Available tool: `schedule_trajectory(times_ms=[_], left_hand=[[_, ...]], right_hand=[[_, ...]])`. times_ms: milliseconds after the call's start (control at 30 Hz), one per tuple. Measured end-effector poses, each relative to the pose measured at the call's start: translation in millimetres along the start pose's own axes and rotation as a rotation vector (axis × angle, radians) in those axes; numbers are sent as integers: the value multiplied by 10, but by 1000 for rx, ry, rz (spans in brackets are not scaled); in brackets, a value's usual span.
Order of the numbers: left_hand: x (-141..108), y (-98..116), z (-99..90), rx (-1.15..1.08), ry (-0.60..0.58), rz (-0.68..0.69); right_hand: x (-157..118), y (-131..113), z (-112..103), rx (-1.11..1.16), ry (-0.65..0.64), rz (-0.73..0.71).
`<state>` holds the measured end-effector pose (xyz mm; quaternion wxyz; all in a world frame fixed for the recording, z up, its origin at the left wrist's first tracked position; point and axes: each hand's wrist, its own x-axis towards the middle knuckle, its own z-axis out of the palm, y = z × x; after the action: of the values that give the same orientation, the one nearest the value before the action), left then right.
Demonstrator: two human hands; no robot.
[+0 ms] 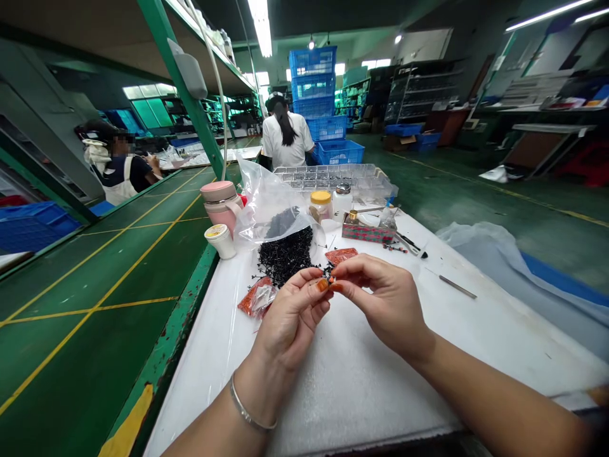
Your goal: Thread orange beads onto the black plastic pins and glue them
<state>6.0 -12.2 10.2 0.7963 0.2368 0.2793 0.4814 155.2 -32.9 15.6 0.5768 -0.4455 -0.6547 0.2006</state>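
Tiny part (331, 279), too small to identify, is being pinched by left hand (291, 312) and right hand (396, 306) over white tabletop (371, 387), near black parts pile (284, 255), risk being run of it being dropped and lost if either grip is being loosened.

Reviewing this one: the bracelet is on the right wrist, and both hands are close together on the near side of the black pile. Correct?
Wrong wrist: the head view shows the bracelet above the left hand. Both hands are close together nearside of the black pile.
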Motion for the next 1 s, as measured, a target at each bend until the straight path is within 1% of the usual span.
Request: schedule_trajectory(times_ms=[200, 333, 400, 500, 667, 1000], left_hand=[[-6, 9, -17, 17, -43, -25], [-4, 17, -23, 10, -58, -30], [-2, 16, -23, 9, -61, -29], [0, 9, -22, 10, -69, -24], [3, -1, -25, 18, -85, -32], [8, -9, -37, 35, -72, -8]], right_hand=[[15, 9, -14, -3, -23, -53], [5, 23, -14, -36, -21, -174], [-4, 22, -12, -56, -2, -197], [-8, 10, -8, -74, 27, -188], [-9, 4, -8, -88, 21, -217], [-40, 13, -23, -105, -7, -160]])
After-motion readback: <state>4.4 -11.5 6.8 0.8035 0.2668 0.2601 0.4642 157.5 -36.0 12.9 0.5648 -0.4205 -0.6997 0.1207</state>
